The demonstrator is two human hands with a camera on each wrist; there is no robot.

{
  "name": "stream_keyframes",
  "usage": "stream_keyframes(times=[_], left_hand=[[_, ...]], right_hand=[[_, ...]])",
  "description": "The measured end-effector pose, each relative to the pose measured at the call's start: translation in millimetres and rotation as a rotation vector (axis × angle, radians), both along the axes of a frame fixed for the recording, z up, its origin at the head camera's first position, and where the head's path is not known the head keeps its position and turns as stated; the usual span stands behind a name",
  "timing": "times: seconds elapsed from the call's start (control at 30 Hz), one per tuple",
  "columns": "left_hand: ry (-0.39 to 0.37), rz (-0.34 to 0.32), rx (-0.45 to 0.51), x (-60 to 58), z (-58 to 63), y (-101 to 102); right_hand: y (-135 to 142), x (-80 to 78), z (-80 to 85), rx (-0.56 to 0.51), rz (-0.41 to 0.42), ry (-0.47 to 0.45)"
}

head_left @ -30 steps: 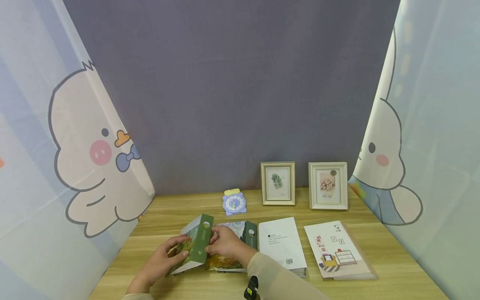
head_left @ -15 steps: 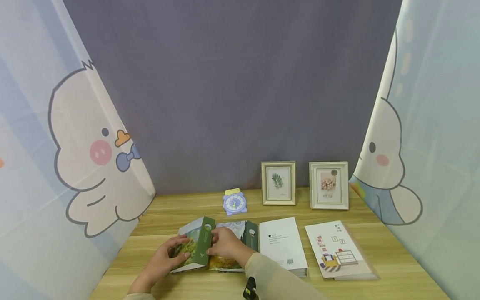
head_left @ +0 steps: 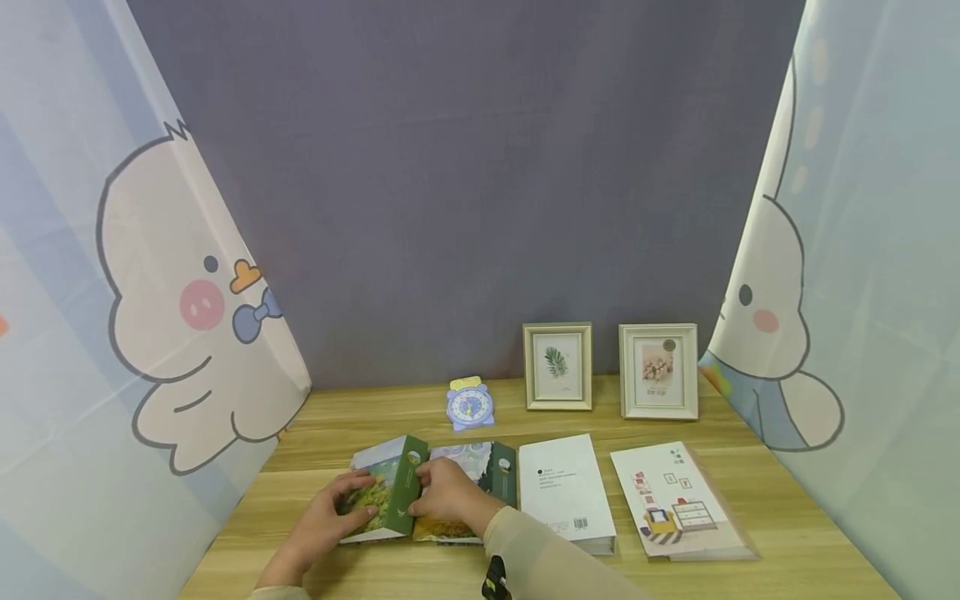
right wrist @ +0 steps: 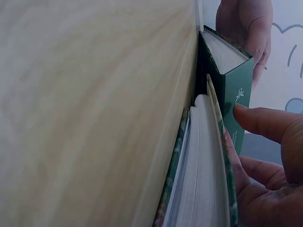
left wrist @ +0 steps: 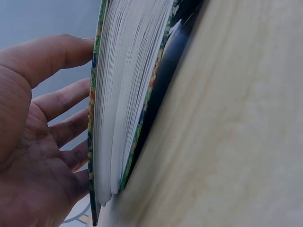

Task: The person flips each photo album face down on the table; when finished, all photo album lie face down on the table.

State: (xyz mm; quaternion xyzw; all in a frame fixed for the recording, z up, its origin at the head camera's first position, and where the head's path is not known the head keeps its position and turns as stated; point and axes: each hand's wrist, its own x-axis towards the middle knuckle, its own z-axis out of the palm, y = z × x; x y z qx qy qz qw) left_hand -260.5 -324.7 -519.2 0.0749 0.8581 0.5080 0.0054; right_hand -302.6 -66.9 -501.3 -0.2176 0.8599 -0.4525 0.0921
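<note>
A thick book with a green spine and a landscape cover (head_left: 385, 477) lies at the left of the row, tilted, with a dark gap beneath it in the left wrist view. My left hand (head_left: 321, 518) rests on this cover with fingers and thumb spread. My right hand (head_left: 450, 495) reaches in from the right. Its thumb touches the green spine (right wrist: 236, 85), and its other fingers lie against the cover of a second green-spined book (head_left: 502, 475). That second book lies flat just right of the first, partly hidden by the right hand.
A white book (head_left: 566, 483) and an illustrated white book (head_left: 675, 504) lie farther right on the wooden table (head_left: 360, 408). Behind stand a blue clock-shaped item (head_left: 470, 407), a leaf picture frame (head_left: 557, 367) and a flower picture frame (head_left: 658, 372). Curtains enclose the table's back and sides.
The left book has been lowered from a steeper tilt, and its cover now faces up more. Both hands stayed at it, the right one shifting only slightly.
</note>
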Motion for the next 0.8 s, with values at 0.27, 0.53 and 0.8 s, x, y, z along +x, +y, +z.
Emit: stream_keyframes(times=[0.27,0.53,0.8], left_hand=[[0.002,0.018,-0.023,1.4,0.3,-7.1],[0.024,0.032,-0.053,2.5,0.7,-6.3],[0.039,0.038,-0.07,0.6,-0.6,-7.2]], right_hand=[[-0.8,11.3,6.7,-0.061,0.083,-0.106],[0.9,8.7,6.6,-0.008,0.082,-0.076],[3.8,5.2,5.1,-0.018,0.077,-0.077]])
